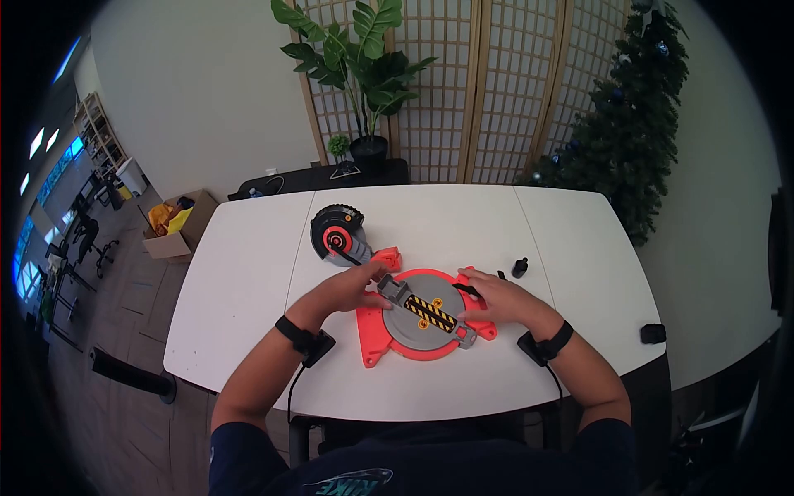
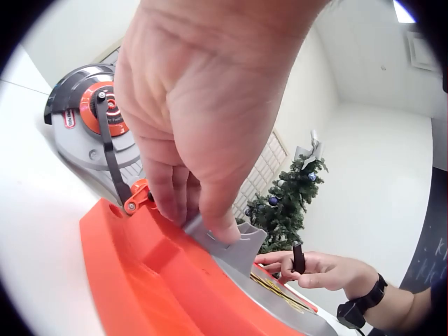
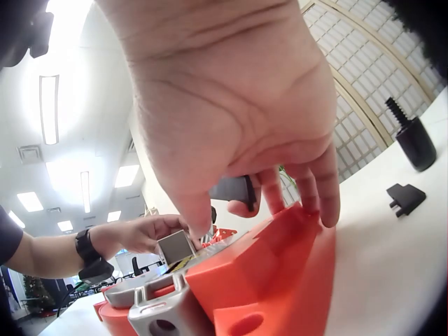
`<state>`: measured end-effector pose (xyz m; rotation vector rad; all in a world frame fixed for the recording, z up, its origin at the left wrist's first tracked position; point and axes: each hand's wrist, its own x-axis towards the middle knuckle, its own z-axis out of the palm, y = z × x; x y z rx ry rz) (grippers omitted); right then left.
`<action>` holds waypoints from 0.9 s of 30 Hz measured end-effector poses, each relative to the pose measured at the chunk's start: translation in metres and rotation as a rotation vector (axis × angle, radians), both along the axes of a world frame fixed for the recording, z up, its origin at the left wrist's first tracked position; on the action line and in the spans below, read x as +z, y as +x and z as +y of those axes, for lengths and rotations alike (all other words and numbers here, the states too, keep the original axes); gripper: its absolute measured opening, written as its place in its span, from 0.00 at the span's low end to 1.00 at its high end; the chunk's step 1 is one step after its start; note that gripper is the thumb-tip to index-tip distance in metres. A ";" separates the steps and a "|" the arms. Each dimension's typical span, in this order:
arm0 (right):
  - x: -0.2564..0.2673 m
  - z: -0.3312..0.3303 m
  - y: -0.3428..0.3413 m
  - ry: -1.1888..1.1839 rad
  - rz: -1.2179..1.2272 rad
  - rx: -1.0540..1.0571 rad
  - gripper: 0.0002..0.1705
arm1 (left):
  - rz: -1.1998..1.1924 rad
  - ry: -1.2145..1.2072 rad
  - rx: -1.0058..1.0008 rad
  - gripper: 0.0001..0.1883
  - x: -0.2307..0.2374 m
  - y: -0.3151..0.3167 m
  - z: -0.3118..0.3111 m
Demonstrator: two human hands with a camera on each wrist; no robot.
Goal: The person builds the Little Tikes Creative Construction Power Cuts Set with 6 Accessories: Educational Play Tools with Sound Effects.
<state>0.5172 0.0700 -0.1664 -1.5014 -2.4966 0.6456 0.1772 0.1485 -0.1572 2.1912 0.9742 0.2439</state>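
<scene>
On the table lies a toy saw base [image 1: 376,335], red-orange, with a round grey turntable [image 1: 413,331] and a yellow-and-black striped strip [image 1: 430,314] across it. My left hand [image 1: 356,289] pinches the upright grey end piece [image 2: 241,245] of that strip, thumb on the near side and fingers behind. A small black piece [image 2: 299,259] is held between the thumb and fingers of my right hand [image 1: 500,299]. That hand's other fingertips [image 3: 327,210] touch the base's raised red edge [image 3: 280,238]. Its exact kind cannot be told.
The toy saw head [image 1: 337,236], with a black guard, stands behind the base at the left. A black threaded knob [image 1: 519,267] and a small black clip [image 3: 406,199] lie right of the base. A black object [image 1: 652,333] sits at the table's right edge.
</scene>
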 end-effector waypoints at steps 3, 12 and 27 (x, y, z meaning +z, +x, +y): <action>0.015 -0.005 -0.002 -0.123 -0.026 -0.011 0.61 | 0.085 0.074 0.095 0.38 -0.005 0.008 -0.011; 0.013 0.002 0.006 -0.174 -0.123 0.087 0.60 | 0.110 0.196 0.231 0.33 0.004 0.023 -0.032; 0.014 -0.015 0.003 -0.058 -0.107 0.045 0.51 | 0.052 0.220 0.274 0.36 0.017 0.011 -0.005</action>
